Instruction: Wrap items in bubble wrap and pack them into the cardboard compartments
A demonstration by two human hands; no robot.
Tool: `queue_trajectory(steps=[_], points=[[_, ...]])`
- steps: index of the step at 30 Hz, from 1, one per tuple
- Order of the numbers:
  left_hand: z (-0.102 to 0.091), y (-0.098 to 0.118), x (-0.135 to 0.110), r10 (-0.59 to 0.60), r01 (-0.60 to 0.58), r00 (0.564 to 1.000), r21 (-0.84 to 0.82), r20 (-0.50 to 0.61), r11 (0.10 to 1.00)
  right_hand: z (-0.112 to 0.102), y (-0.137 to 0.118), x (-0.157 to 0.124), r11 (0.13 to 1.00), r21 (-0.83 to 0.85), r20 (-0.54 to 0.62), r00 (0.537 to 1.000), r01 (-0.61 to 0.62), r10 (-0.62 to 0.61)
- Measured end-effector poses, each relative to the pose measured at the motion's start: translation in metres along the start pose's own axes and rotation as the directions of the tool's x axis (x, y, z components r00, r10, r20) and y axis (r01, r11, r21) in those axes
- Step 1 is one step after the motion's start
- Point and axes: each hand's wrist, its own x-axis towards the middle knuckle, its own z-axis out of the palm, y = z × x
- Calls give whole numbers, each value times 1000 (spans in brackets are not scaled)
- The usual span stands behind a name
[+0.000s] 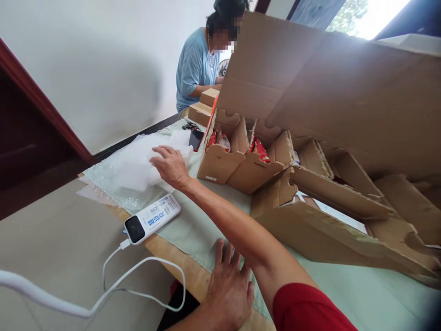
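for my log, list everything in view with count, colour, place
table: one, brown, lower middle
tablecloth: one, pale green, on table
packing wrap: count unclear, white, table's left
power bank: one, white, near table edge
cable: one or more, white, at power bank
phone: one, black and red, beside packing wrap
open cardboard boxes: several, brown, table's right
packets: several, red, in boxes
closed cartons: two or more, brown, beyond phone
co-worker: one, blue shirt, far side
fan: one, grey, beside co-worker
wall: one, white, upper left
door frame: one, dark red, left
window: one, bright, top right
right hand: one, red sleeve, over packing wrap
left hand: one, bare, table edge
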Motion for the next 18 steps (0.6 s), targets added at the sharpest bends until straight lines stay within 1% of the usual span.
queue_trajectory(steps=[2,4,6,7,8,9,10,11,13,14,15,16,17,18], points=[[1,-1,-1,-30,30,1000,-38,-1,999,-25,-9,-12,997,64,-114,992,-42,49],[3,-2,-3,-45,44,999,-66,-13,997,-62,-18,-44,988,128,-208,972,-81,107],[3,-5,-6,-57,50,997,-128,-50,991,-101,-26,-94,965,200,-247,944,-169,217],[0,-6,-7,-85,69,994,-199,-75,978,-118,-29,-124,931,274,-233,922,-242,309],[-3,-8,-8,-137,101,986,-315,-92,944,-131,-32,-156,873,368,-198,891,-319,409],[-8,-8,-8,-202,142,975,-450,-87,882,-140,-34,-188,795,456,-137,851,-400,507],[-14,-9,-8,-275,189,959,-582,-62,791,-144,-37,-219,701,530,-64,802,-476,593],[-21,-9,-7,-341,236,940,-708,-8,666,-143,-38,-249,598,591,15,748,-542,663],[-33,-8,-5,-391,297,917,-788,78,539,-135,-41,-304,404,661,163,646,-633,745],[-38,-7,-5,-418,326,901,-812,112,485,-129,-43,-328,326,679,222,606,-658,764],[-41,-6,-5,-431,345,892,-825,139,448,-124,-44,-350,266,687,268,577,-676,772],[-43,-4,-6,-443,363,878,-853,179,375,-120,-45,-368,225,688,302,554,-690,776],[-44,-2,-9,-446,377,865,-883,230,278,-119,-46,-385,199,685,322,535,-701,781],[-45,1,-12,-439,386,852,-908,285,160,-119,-46,-399,184,678,333,520,-712,786]])
